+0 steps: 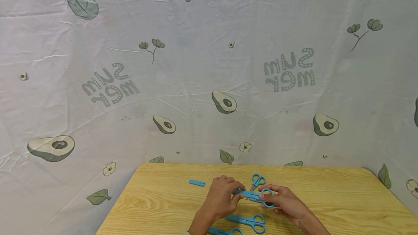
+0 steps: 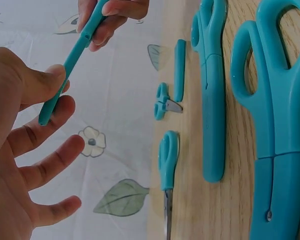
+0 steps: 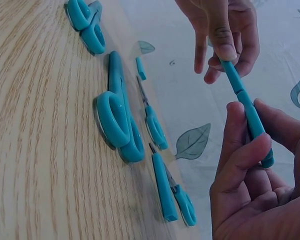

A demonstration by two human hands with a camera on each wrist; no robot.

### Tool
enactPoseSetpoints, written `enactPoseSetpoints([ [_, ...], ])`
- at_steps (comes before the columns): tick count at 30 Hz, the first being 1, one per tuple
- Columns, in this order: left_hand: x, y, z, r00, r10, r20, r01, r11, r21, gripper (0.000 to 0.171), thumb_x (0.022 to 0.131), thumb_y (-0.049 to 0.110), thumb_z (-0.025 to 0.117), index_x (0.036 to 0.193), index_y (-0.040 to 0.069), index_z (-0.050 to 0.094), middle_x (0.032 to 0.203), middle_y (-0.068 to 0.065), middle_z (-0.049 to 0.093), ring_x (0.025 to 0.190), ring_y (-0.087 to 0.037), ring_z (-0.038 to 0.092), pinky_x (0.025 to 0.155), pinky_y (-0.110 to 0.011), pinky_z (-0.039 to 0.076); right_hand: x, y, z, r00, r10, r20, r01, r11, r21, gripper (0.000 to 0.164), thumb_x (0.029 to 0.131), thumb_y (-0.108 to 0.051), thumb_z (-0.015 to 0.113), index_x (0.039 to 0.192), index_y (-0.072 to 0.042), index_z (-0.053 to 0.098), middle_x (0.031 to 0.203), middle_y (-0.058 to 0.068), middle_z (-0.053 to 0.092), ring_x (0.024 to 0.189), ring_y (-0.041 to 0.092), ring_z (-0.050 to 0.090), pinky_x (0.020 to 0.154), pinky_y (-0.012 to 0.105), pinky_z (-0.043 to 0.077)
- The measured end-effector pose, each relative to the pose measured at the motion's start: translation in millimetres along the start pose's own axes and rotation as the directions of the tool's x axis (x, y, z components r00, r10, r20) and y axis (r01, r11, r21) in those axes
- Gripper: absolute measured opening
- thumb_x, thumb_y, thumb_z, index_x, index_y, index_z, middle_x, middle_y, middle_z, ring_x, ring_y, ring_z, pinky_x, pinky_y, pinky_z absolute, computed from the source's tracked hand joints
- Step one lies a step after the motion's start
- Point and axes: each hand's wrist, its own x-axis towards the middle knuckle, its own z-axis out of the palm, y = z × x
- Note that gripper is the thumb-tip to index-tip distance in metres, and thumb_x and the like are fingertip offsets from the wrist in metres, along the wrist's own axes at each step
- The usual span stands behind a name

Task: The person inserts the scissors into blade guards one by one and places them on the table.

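Both hands hold one pair of blue scissors (image 1: 253,194) above the table, its blades covered by a blue sheath. My left hand (image 1: 225,195) pinches the sheath end between thumb and index finger; in the left wrist view its other fingers are spread. My right hand (image 1: 284,202) grips the loop handles with thumb and fingers. A seam between sheath and handle shows on the held scissors (image 3: 239,92) in the right wrist view. Just behind the hands lie uncovered scissors (image 1: 258,180) with bare metal blades.
Nearer me on the wooden table (image 1: 156,198) lie sheathed blue scissors (image 1: 248,221) and another pair (image 1: 225,231), cut off by the frame. A loose blue sheath (image 1: 197,182) lies at the back left. The right wrist view shows another loose sheath (image 3: 164,187) beside small scissors (image 3: 185,205).
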Motion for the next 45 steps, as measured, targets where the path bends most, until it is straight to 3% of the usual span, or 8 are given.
enactPoseSetpoints([
  [8, -1.3, -0.7, 1.0, 0.999, -0.028, 0.041, 0.029, 1.000, -0.006, 0.010, 0.103, 0.032, 0.073, 0.110, 0.029, 0.079, 0.100, 0.011, 0.075, 0.096, -0.010, 0.065, 0.096, -0.043, 0.056, -2, 0, 0, 1.000, 0.017, 0.005, -0.017, 1.000, 0.009, 0.043, 0.107, -0.030, 0.068, 0.143, -0.006, 0.063, 0.099, -0.004, 0.081, 0.084, 0.004, 0.075, 0.063, 0.015, 0.055],
  [19, -2.8, 0.6, -0.6, 0.995, -0.055, 0.081, 0.054, 0.998, 0.017, 0.017, 0.098, 0.031, 0.080, 0.114, 0.032, 0.079, 0.102, 0.013, 0.074, 0.099, -0.010, 0.066, 0.096, -0.043, 0.056, -8, 1, -7, 0.999, 0.013, 0.039, -0.014, 0.999, 0.029, 0.038, 0.110, -0.028, 0.063, 0.144, -0.011, 0.064, 0.102, -0.002, 0.082, 0.093, 0.009, 0.078, 0.070, 0.019, 0.058],
  [31, -3.9, -1.6, -3.3, 0.996, -0.045, 0.076, 0.044, 0.999, 0.020, 0.017, 0.096, 0.028, 0.083, 0.112, 0.030, 0.079, 0.099, 0.013, 0.073, 0.095, -0.009, 0.065, 0.094, -0.042, 0.057, -13, 1, -10, 1.000, 0.015, 0.010, -0.015, 1.000, 0.002, 0.049, 0.110, -0.028, 0.064, 0.152, -0.003, 0.056, 0.100, -0.002, 0.082, 0.095, 0.012, 0.078, 0.069, 0.019, 0.058],
  [40, -4.5, -0.6, -4.5, 0.991, -0.060, 0.123, 0.057, 0.998, 0.028, 0.014, 0.096, 0.036, 0.082, 0.108, 0.030, 0.080, 0.092, 0.017, 0.070, 0.092, -0.005, 0.064, 0.096, -0.043, 0.057, -22, 7, -18, 1.000, 0.010, 0.001, -0.010, 1.000, -0.022, 0.050, 0.110, -0.026, 0.064, 0.152, 0.000, 0.055, 0.101, 0.000, 0.082, 0.095, 0.012, 0.077, 0.069, 0.020, 0.056],
  [45, -8.4, -3.2, -8.5, 0.990, -0.080, 0.115, 0.078, 0.997, 0.017, 0.018, 0.097, 0.043, 0.080, 0.109, 0.030, 0.081, 0.093, 0.016, 0.070, 0.092, -0.006, 0.063, 0.096, -0.044, 0.056, -33, 11, -27, 0.999, 0.029, -0.019, -0.029, 0.999, -0.025, 0.050, 0.111, -0.025, 0.063, 0.151, 0.002, 0.054, 0.104, 0.000, 0.082, 0.092, 0.009, 0.075, 0.071, 0.021, 0.057],
])
